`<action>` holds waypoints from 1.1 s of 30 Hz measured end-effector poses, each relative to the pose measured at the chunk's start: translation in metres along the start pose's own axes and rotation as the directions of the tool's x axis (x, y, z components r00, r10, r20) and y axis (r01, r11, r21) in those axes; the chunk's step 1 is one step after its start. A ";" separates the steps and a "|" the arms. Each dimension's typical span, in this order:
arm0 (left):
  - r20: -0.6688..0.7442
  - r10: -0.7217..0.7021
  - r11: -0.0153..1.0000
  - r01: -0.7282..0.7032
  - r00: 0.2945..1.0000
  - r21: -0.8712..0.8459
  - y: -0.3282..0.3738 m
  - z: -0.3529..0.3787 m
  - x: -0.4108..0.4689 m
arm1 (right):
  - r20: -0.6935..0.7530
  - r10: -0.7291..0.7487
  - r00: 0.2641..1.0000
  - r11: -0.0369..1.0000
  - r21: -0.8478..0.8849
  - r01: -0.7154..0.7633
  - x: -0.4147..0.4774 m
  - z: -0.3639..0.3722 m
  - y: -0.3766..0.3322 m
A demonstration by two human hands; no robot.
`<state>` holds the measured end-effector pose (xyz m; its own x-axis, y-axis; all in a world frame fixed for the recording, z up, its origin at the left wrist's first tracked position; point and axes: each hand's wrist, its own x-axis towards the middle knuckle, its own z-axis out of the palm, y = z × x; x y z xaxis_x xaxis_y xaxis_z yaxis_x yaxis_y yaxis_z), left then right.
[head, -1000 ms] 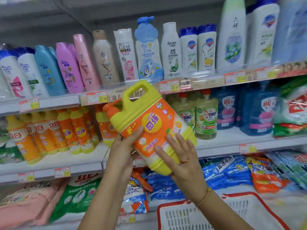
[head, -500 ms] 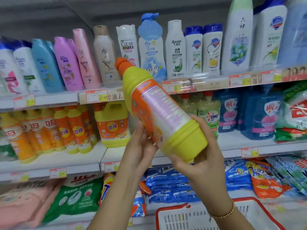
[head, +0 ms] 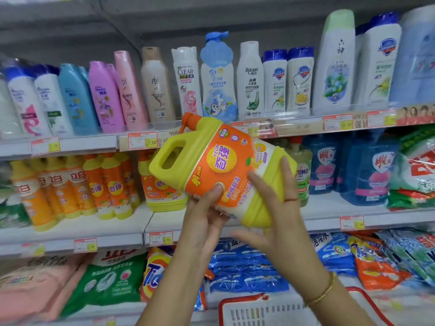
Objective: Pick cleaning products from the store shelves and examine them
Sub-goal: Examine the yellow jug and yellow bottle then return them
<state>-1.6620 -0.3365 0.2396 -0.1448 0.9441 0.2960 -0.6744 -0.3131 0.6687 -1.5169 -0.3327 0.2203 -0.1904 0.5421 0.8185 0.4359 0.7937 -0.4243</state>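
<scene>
A yellow detergent jug (head: 226, 161) with an orange cap and an orange label is held tilted in front of the middle shelf, cap up and to the left, front label facing me. My left hand (head: 204, 220) grips its lower edge from below, thumb pressed on the label. My right hand (head: 277, 212) holds the bottom end, fingers spread up over the yellow base and label. A matching jug (head: 162, 196) stands on the middle shelf (head: 94, 224) just behind.
Shampoo bottles (head: 186, 83) line the top shelf. Orange and yellow dish-soap bottles (head: 77, 189) stand at the left of the middle shelf, blue refill pouches (head: 369, 170) at the right. Powder bags (head: 244, 267) fill the bottom shelf. A white basket with red rim (head: 266, 309) hangs below my right arm.
The jug has been turned in my hands: half a second ago its back label faced me, now the front label does. It also sits slightly lower and further right.
</scene>
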 end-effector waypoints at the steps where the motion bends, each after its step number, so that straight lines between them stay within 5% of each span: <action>1: 0.017 0.012 1.000 -0.012 1.000 0.028 0.001 0.000 0.000 | 0.017 -0.041 0.999 0.996 -0.079 0.043 -0.005 0.006 0.000; 5: 0.156 0.041 0.987 -0.065 0.987 0.148 0.009 0.002 -0.002 | -0.186 -0.064 0.980 0.994 -0.102 0.045 -0.008 0.011 0.000; 8: 0.274 0.063 0.979 -0.113 0.960 0.171 0.019 0.000 0.003 | -0.215 0.020 0.976 0.998 0.067 -0.006 -0.009 0.007 -0.001; 12: 0.319 0.065 0.922 -0.179 0.946 0.345 0.030 -0.005 0.011 | 0.049 0.217 0.975 0.771 0.604 -0.202 -0.011 -0.004 -0.006; 16: 0.223 -0.002 0.910 -0.091 0.975 0.405 0.038 -0.015 0.010 | 0.389 0.249 0.887 0.477 0.748 -0.461 -0.019 -0.009 0.000; 18: 0.190 -0.011 0.910 -0.069 0.982 0.410 0.043 -0.020 0.008 | 0.511 0.321 0.797 0.271 0.757 -0.594 -0.022 -0.007 0.000; 23: 0.101 -0.040 0.917 -0.003 0.994 0.400 0.055 -0.028 0.011 | 0.632 0.363 0.685 0.044 0.723 -0.690 -0.020 -0.010 -0.004; 27: -0.050 -0.126 0.924 0.136 0.991 0.358 0.057 -0.039 0.016 | 0.719 0.417 0.556 -0.011 0.616 -0.788 -0.013 -0.013 -0.008; 33: -0.258 -0.204 0.883 0.291 0.945 0.368 0.066 -0.067 0.017 | 0.790 0.407 0.459 -0.007 0.505 -0.863 0.000 0.002 -0.005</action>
<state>-1.7573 -0.3342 0.2431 -0.1860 0.9820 -0.0322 -0.3712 -0.0399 0.9277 -1.5208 -0.3362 0.2217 -0.6048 0.7896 -0.1032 -0.2825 -0.3339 -0.8993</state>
